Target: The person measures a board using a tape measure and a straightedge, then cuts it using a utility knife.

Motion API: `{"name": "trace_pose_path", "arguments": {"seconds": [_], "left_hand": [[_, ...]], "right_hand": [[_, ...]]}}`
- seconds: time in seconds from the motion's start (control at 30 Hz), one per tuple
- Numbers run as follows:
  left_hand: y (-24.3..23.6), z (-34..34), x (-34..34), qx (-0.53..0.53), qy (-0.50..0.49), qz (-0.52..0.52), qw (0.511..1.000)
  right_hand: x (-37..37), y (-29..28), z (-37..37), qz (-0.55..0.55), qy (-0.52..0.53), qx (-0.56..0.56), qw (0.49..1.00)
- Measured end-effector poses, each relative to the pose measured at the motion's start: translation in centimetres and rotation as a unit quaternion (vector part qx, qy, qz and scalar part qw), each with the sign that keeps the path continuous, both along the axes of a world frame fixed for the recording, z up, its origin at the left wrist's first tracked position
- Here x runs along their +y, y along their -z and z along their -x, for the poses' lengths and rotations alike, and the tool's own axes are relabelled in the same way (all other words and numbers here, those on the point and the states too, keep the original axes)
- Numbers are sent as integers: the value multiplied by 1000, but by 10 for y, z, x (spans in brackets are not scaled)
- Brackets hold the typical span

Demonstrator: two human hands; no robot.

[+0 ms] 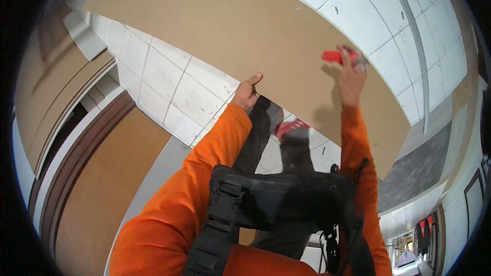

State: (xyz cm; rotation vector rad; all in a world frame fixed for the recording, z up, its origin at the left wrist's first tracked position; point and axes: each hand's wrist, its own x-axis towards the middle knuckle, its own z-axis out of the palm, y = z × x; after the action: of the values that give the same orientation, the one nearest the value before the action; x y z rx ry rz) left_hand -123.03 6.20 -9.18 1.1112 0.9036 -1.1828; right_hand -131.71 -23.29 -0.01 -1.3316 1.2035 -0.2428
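Note:
A long brown board (204,15) stretches across the view in front of me, from far left to near right. My left hand (246,93) grips its near edge, thumb on top and the other fingers partly hidden beneath. Over the board's right part, my right hand (352,79) is closed round a red hand tool (331,56) with a grey metal part on its right. The tool's exact kind is hard to make out, and it is close to the board's far edge. I cannot tell whether it touches the surface.
White floor tiles (179,92) show around the board, with small dark scraps on them. To the left are a wooden panel (110,168) and more brown boards (61,87). A long grey strip (417,36) lies at the far right. My red shoe (291,127) is by the board's near edge.

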Motion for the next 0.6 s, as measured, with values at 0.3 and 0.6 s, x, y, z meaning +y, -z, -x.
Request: {"name": "trace_pose_path", "arguments": {"seconds": [0.3, 0.6], "left_hand": [[-5, -3, -4, 30, 20, -53, 998], [37, -7, 4, -13, 44, -107, 993]], "right_hand": [[33, 109, -41, 27, -135, 105, 985], [57, 137, -42, -58, -120, 53, 990]]}}
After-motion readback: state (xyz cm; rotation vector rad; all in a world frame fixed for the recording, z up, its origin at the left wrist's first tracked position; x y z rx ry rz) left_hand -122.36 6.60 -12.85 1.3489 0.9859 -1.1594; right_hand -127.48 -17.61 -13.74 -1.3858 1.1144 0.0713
